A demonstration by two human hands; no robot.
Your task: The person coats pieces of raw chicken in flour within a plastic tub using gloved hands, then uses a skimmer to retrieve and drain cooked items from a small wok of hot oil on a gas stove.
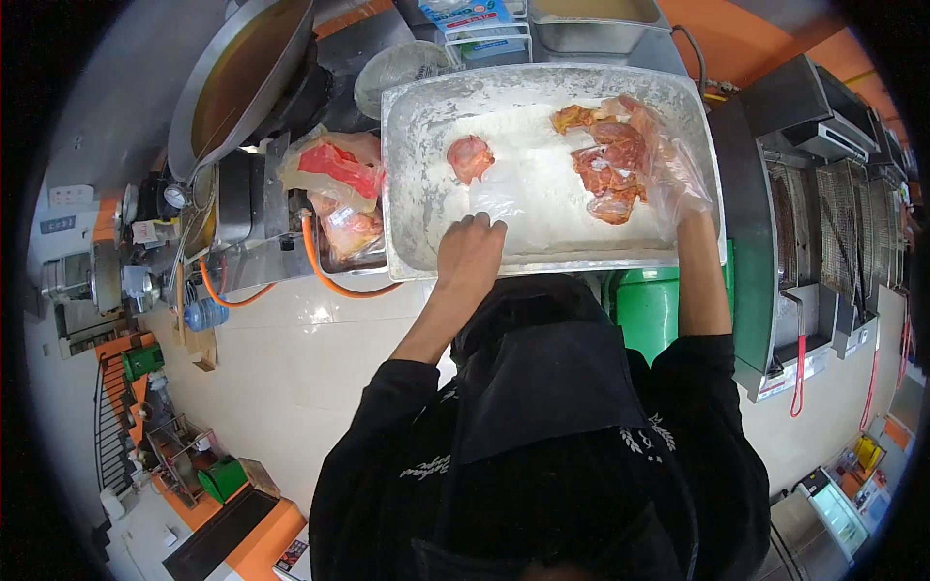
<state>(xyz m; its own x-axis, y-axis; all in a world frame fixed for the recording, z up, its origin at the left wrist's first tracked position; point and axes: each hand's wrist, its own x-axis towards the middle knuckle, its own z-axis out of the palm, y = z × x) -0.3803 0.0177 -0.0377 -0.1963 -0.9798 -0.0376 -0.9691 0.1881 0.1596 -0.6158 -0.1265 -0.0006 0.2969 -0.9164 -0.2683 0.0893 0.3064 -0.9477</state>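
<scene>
A large metal pan (617, 75) lies before me with white flour (541, 138) spread over its bottom. My left hand (468, 247) has its fingers curled at the near rim, pinching a piece of clear plastic film (501, 190) that rests on the flour. Just beyond that film sits one rounded piece of raw meat (468, 157). At the pan's right side, my right hand (690, 207) grips a clear plastic bag (672, 163), which partly hides the fingers. Beside the bag, several reddish, seasoned-looking meat pieces (610, 167) lie on the flour.
Left of the pan, a metal tray (363, 265) holds bagged raw meat (350, 229). An orange hose (312, 254) curves there. A large wok (290, 54) of brown liquid stands beyond. Fryer baskets (835, 210) are at right, and a green bin (643, 309) stands below the pan.
</scene>
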